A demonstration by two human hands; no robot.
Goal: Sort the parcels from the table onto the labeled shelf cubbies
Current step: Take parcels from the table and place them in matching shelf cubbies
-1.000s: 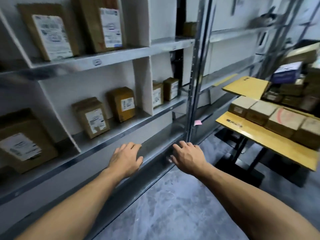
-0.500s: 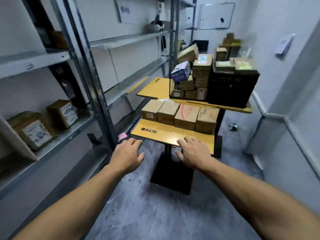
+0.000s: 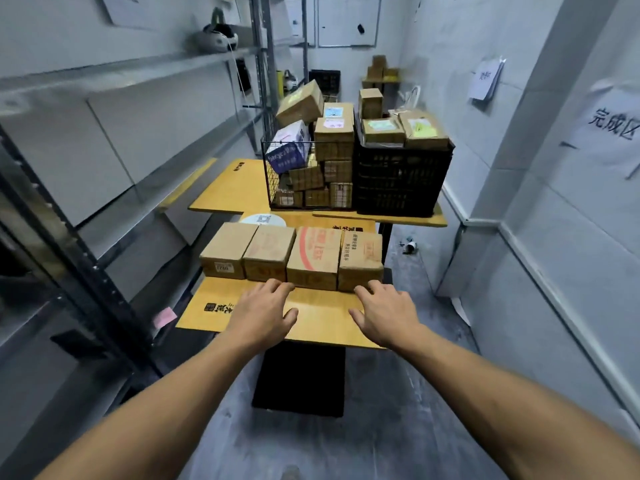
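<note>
Several brown cardboard parcels stand in a row on the near yellow table (image 3: 311,323): a plain one (image 3: 227,249) at the left, then one (image 3: 270,252), one with a red ring print (image 3: 315,256), and one (image 3: 361,259) at the right. My left hand (image 3: 261,313) hovers open over the table just in front of the middle parcels. My right hand (image 3: 384,313) hovers open in front of the rightmost parcel. Neither hand holds anything. The metal shelf (image 3: 114,74) runs along the left.
Behind, a second yellow table (image 3: 228,188) carries a wire basket (image 3: 304,174) full of parcels and a black crate (image 3: 401,174) topped with parcels. A dark shelf post (image 3: 79,258) stands near left. White wall with paper signs (image 3: 606,123) at right. Grey floor below.
My view has swung from the shelf cubbies at the left round to the table. Both hands have moved forward and now hover close to the row of parcels.
</note>
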